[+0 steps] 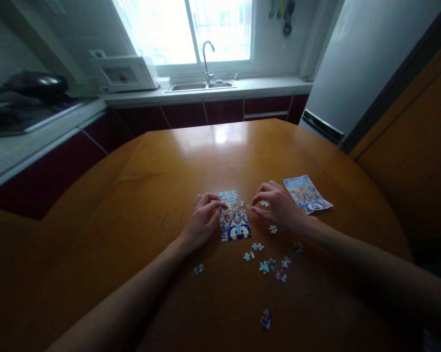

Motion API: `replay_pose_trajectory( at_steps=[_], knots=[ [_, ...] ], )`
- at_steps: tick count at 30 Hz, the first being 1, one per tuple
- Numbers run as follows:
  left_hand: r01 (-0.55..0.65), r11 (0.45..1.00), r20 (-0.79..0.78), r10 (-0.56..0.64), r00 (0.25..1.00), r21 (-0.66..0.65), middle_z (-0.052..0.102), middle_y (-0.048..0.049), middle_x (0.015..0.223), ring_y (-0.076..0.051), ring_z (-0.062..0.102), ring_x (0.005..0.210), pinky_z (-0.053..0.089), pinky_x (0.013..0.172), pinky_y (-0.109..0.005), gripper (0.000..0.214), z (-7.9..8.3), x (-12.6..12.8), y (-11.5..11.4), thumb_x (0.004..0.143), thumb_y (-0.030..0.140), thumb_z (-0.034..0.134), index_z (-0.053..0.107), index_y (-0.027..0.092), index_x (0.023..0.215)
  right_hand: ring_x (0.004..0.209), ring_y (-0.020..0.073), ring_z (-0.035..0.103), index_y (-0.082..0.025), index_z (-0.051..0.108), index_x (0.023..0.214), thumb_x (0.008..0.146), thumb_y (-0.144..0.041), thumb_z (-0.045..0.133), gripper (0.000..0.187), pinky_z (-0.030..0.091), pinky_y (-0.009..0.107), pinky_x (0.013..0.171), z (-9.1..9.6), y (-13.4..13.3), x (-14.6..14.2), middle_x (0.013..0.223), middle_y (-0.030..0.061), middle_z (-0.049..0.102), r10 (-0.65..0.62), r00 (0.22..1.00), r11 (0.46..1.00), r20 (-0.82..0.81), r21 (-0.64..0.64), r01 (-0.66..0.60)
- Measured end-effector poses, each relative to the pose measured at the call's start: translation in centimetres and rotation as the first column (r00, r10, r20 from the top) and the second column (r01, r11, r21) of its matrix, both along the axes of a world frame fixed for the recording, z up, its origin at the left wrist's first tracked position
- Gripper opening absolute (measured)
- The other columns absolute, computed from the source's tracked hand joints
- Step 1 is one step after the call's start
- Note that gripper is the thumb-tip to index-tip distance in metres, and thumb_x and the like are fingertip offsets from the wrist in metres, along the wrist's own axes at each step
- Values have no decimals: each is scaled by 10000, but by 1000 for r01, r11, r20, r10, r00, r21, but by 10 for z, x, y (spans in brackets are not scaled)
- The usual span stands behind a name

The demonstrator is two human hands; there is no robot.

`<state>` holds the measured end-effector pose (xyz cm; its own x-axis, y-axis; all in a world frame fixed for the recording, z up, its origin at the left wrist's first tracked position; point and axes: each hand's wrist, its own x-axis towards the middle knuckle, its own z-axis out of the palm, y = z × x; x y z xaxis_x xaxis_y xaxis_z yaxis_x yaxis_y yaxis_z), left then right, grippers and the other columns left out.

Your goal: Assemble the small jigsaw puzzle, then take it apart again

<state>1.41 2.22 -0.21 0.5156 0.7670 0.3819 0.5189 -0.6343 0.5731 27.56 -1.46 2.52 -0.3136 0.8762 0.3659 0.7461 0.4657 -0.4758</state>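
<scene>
A partly joined jigsaw puzzle (235, 220) lies on the table, with a blue cartoon dog face at its near end. My left hand (204, 217) rests at its left edge, its index finger and thumb stretched out over the surface. Just right of the puzzle, my right hand (275, 201) has thumb and index finger drawn together around a small puzzle piece (248, 206), mostly hidden at the fingertips. Another loose piece (241, 204) touches or nearly touches the puzzle's right edge. A pale blue piece (264, 203) lies beside the right fingers.
Several loose pieces (264, 267) are scattered nearer me on the wooden table (161, 176). One piece (266, 319) sits close to the front, another (198, 270) under the left forearm's side. A creased picture sheet (307, 194) lies right of my right hand.
</scene>
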Motion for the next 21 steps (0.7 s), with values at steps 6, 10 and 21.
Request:
replay_pose_trajectory(
  at_steps=[6, 10, 21],
  knots=[
    [-6, 1000, 6, 6, 1000, -12, 577, -49, 1065, -225, 488, 1068, 406, 982, -415, 229, 1, 1, -2, 992, 204, 487, 714, 227, 972, 926, 236, 555, -219, 744, 815, 826, -209, 769, 29, 433, 391, 844, -13, 21, -15, 904, 57, 666, 51, 997, 997, 51, -53, -48],
    [-1, 1000, 11, 1, 1000, -23, 572, -46, 1063, -222, 486, 1069, 412, 983, -412, 219, 1, 1, -2, 989, 201, 496, 712, 231, 973, 934, 236, 550, -217, 748, 813, 834, -214, 755, 23, 435, 388, 843, -18, 22, -16, 912, 61, 668, 36, 998, 998, 55, -62, -33],
    [-3, 1000, 8, 4, 1000, -22, 576, -50, 1067, -223, 490, 1073, 423, 986, -424, 233, 1, 1, -3, 1000, 215, 482, 713, 235, 974, 945, 253, 551, -235, 752, 855, 854, -172, 691, 88, 449, 417, 846, -16, 24, -8, 925, 67, 667, 18, 999, 1000, 27, -22, -18]
  ],
)
